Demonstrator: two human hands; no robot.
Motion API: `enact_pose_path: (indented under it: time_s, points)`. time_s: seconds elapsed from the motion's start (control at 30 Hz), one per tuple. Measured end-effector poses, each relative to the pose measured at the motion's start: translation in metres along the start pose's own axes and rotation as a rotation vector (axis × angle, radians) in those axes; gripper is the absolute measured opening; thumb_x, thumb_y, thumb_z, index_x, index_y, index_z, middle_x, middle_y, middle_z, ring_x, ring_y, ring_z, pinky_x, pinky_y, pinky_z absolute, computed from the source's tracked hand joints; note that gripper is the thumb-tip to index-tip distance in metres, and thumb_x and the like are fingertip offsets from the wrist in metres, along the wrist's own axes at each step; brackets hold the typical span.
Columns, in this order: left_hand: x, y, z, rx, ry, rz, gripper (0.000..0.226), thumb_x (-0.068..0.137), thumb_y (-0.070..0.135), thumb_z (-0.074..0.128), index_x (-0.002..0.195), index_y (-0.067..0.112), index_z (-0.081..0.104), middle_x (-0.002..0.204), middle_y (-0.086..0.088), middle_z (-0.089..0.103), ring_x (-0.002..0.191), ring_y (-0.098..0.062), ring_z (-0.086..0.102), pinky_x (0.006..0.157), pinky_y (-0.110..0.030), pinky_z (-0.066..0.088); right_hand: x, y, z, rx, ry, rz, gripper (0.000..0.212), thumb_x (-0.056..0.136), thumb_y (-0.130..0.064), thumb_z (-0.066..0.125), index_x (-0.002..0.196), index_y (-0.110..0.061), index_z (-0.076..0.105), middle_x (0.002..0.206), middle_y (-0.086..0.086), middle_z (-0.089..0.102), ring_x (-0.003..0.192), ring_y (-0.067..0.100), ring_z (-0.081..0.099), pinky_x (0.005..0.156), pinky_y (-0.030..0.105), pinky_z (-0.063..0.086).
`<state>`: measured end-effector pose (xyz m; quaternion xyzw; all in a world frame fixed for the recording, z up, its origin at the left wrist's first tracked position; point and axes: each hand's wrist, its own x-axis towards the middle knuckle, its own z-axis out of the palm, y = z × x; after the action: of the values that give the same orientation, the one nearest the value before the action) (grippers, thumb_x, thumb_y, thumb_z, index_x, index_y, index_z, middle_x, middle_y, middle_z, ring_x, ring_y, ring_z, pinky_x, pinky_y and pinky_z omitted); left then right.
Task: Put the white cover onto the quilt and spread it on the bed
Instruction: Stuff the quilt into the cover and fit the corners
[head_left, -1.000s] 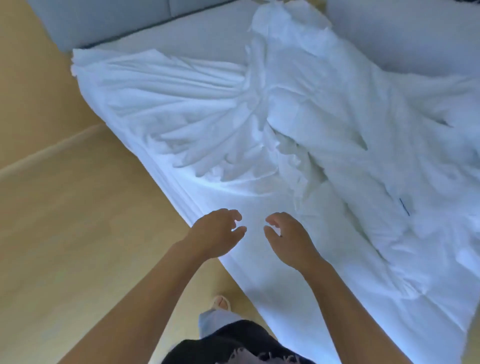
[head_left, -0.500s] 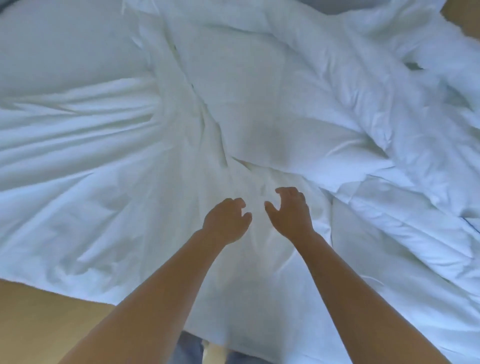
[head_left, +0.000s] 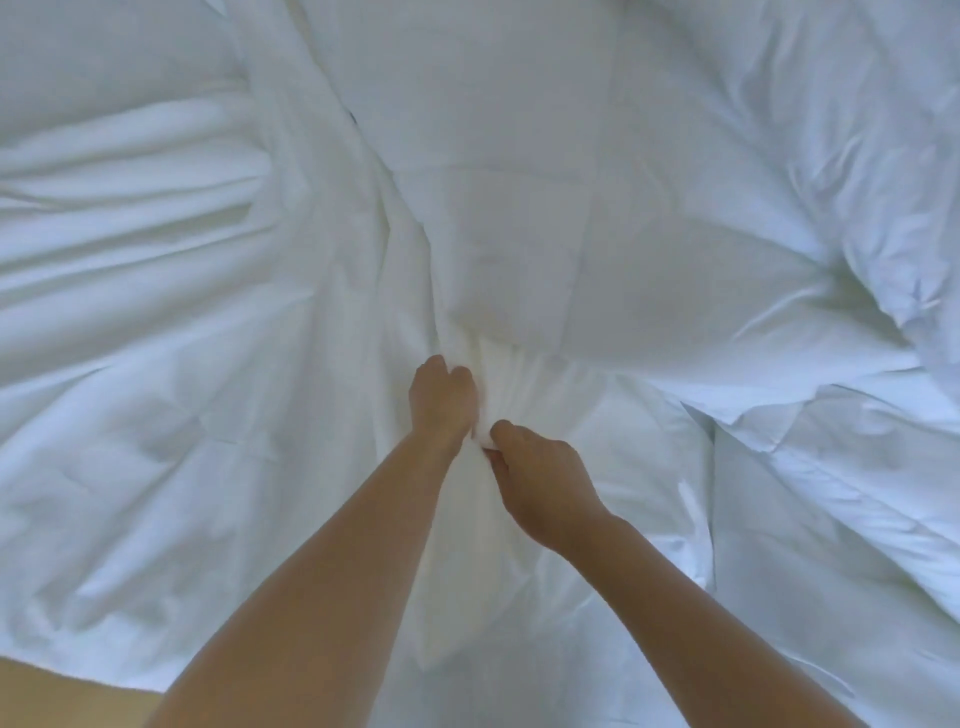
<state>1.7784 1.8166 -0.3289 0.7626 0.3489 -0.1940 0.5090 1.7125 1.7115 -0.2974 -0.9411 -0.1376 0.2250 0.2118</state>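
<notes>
A thin white cover (head_left: 156, 291) lies creased across the left and middle of the bed. The thicker stitched quilt (head_left: 571, 218) is bunched over the middle and right. My left hand (head_left: 441, 400) grips a gathered fold of white fabric where the cover meets the quilt. Just below and to its right, my right hand (head_left: 540, 488) pinches the same ridge of fabric, which stands up between my two forearms. I cannot tell for certain which layer the fold belongs to.
A strip of tan wooden floor (head_left: 67, 691) shows at the bottom left, beyond the bed's near edge. More rumpled quilt (head_left: 883, 467) piles up on the right side of the bed.
Both hands were open above the bedding; now they have come down and taken hold of a fold of fabric. The view has moved in closer over the bed.
</notes>
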Motion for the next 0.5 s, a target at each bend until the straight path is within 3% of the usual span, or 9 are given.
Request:
enact_pose_path:
  time_s: [0.1, 0.13, 0.17, 0.2, 0.27, 0.37, 0.43, 0.47, 0.5]
  points:
    - [-0.006, -0.008, -0.016, -0.084, 0.040, 0.061, 0.021, 0.092, 0.006, 0.036, 0.071, 0.010, 0.036, 0.072, -0.004, 0.040, 0.071, -0.022, 0.039, 0.053, -0.028, 0.035, 0.010, 0.002, -0.024, 0.305, 0.011, 0.060, 0.019, 0.095, -0.030, 0.051, 0.083, -0.016, 0.046, 0.070, -0.006, 0.046, 0.069, 0.018, 0.047, 0.064, 0.029, 0.036]
    - [-0.009, -0.013, -0.024, -0.048, 0.056, 0.101, 0.022, 0.093, 0.007, 0.037, 0.071, 0.010, 0.035, 0.070, -0.005, 0.039, 0.068, -0.022, 0.038, 0.048, -0.027, 0.035, 0.019, 0.003, -0.035, 0.404, 0.072, 0.083, 0.016, 0.091, -0.033, 0.057, 0.091, -0.018, 0.054, 0.080, -0.006, 0.054, 0.078, 0.015, 0.051, 0.071, 0.027, 0.039]
    - [-0.012, -0.017, -0.032, 0.008, 0.069, 0.150, 0.023, 0.093, 0.009, 0.038, 0.071, 0.009, 0.036, 0.069, -0.006, 0.039, 0.064, -0.022, 0.039, 0.047, -0.027, 0.036, 0.032, 0.007, -0.046, 0.432, 0.138, 0.095, 0.025, 0.090, -0.035, 0.059, 0.107, -0.018, 0.058, 0.100, -0.003, 0.059, 0.095, 0.015, 0.053, 0.083, 0.026, 0.039]
    - [-0.015, -0.023, -0.041, 0.063, 0.083, 0.197, 0.024, 0.094, 0.010, 0.039, 0.070, 0.009, 0.035, 0.066, -0.006, 0.038, 0.061, -0.022, 0.038, 0.048, -0.028, 0.035, 0.049, 0.013, -0.057, 0.367, 0.173, 0.096, 0.045, 0.090, -0.040, 0.058, 0.127, -0.016, 0.051, 0.123, 0.003, 0.055, 0.116, 0.018, 0.048, 0.097, 0.028, 0.033]
    - [-0.023, -0.026, -0.054, 0.145, 0.107, 0.257, 0.030, 0.094, 0.010, 0.040, 0.067, 0.012, 0.029, 0.060, -0.004, 0.034, 0.054, -0.020, 0.033, 0.045, -0.022, 0.030, 0.081, 0.019, -0.080, 0.046, 0.165, 0.144, 0.081, 0.087, -0.055, 0.054, 0.150, -0.020, 0.017, 0.153, 0.007, 0.023, 0.141, 0.024, 0.019, 0.112, 0.041, 0.015]
    - [-0.031, -0.014, -0.056, 0.204, 0.113, 0.323, 0.035, 0.094, 0.010, 0.041, 0.064, 0.013, 0.024, 0.057, -0.002, 0.031, 0.051, -0.016, 0.027, 0.042, -0.022, 0.026, 0.113, 0.029, -0.092, -0.403, 0.056, 0.223, 0.112, 0.075, -0.071, 0.055, 0.146, -0.031, -0.022, 0.156, 0.012, -0.018, 0.144, 0.033, -0.013, 0.110, 0.061, -0.001]
    - [-0.032, -0.004, -0.051, 0.275, 0.111, 0.328, 0.035, 0.093, 0.011, 0.040, 0.063, 0.014, 0.022, 0.057, -0.001, 0.029, 0.052, -0.016, 0.026, 0.044, -0.023, 0.023, 0.121, 0.040, -0.086, -0.552, 0.063, 0.248, 0.107, 0.082, -0.061, 0.057, 0.145, -0.032, -0.025, 0.155, 0.017, -0.017, 0.143, 0.037, -0.008, 0.109, 0.064, 0.005]
    - [-0.033, 0.003, -0.047, 0.323, 0.100, 0.326, 0.032, 0.092, 0.011, 0.040, 0.064, 0.014, 0.025, 0.059, -0.001, 0.031, 0.054, -0.016, 0.029, 0.046, -0.024, 0.022, 0.124, 0.046, -0.085, -0.618, 0.107, 0.257, 0.098, 0.086, -0.050, 0.057, 0.148, -0.032, -0.016, 0.155, 0.017, -0.007, 0.142, 0.037, 0.001, 0.108, 0.064, 0.013]
    - [-0.032, 0.011, -0.044, 0.362, 0.087, 0.319, 0.025, 0.091, 0.011, 0.040, 0.067, 0.014, 0.033, 0.064, -0.001, 0.038, 0.058, -0.018, 0.036, 0.050, -0.025, 0.026, 0.127, 0.050, -0.088, -0.695, 0.173, 0.258, 0.085, 0.086, -0.037, 0.060, 0.150, -0.032, 0.003, 0.153, 0.017, 0.010, 0.137, 0.038, 0.015, 0.104, 0.063, 0.024]
